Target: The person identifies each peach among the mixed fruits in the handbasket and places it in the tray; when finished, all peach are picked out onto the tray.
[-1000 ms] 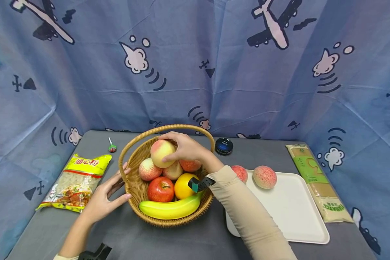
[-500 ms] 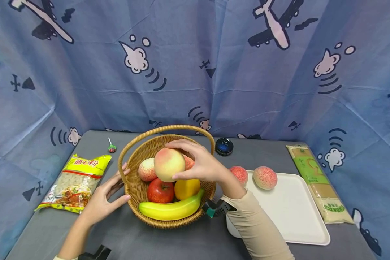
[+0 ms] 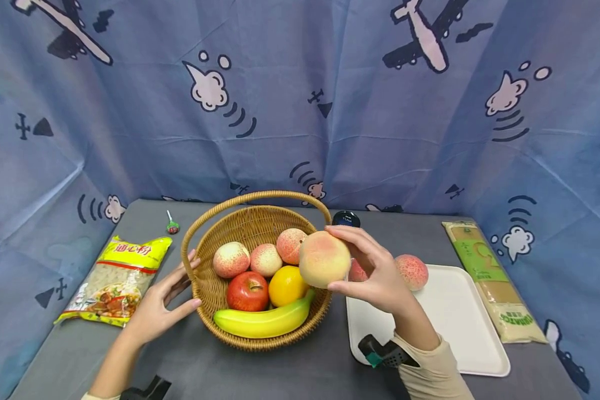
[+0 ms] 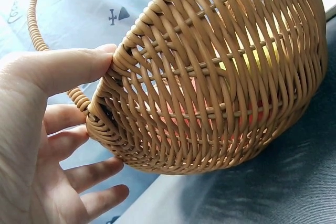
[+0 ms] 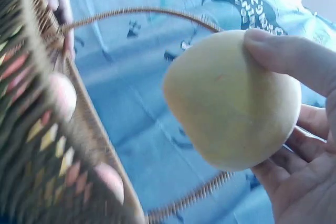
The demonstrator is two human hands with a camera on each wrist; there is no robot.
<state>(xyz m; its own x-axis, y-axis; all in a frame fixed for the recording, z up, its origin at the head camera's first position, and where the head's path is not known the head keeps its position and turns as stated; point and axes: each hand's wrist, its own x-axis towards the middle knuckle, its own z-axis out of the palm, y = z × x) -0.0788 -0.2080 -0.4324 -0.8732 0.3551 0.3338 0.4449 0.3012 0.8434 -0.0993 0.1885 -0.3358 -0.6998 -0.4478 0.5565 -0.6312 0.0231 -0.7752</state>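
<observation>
In my right hand (image 3: 372, 272) I hold a large yellow peach (image 3: 325, 259) with a pink blush, thumb and fingers around its side, above the basket's right rim. The right wrist view shows the peach (image 5: 231, 103) raised apart from the basket. My left hand (image 3: 165, 305) touches the left rim of the wicker basket (image 3: 260, 343) near its handle; the left wrist view shows its fingers spread and fairly straight. Inside the basket lie several speckled peaches (image 3: 231, 259), a red apple (image 3: 247, 291), an orange (image 3: 287, 286) and a banana (image 3: 265, 322).
Right of the basket, a white tray (image 3: 460, 316) carries speckled peaches (image 3: 411, 272), one partly hidden by my right hand. A long noodle packet (image 3: 492, 278) lies beyond it. At left are a yellow pasta bag (image 3: 117, 280) and a lollipop (image 3: 172, 225). A tuna tin (image 3: 346, 218) stands behind.
My right hand has lifted the yellow peach from among the other fruit and carried it right to the basket's rim, uncovering the speckled peaches. My left hand stays at the left rim.
</observation>
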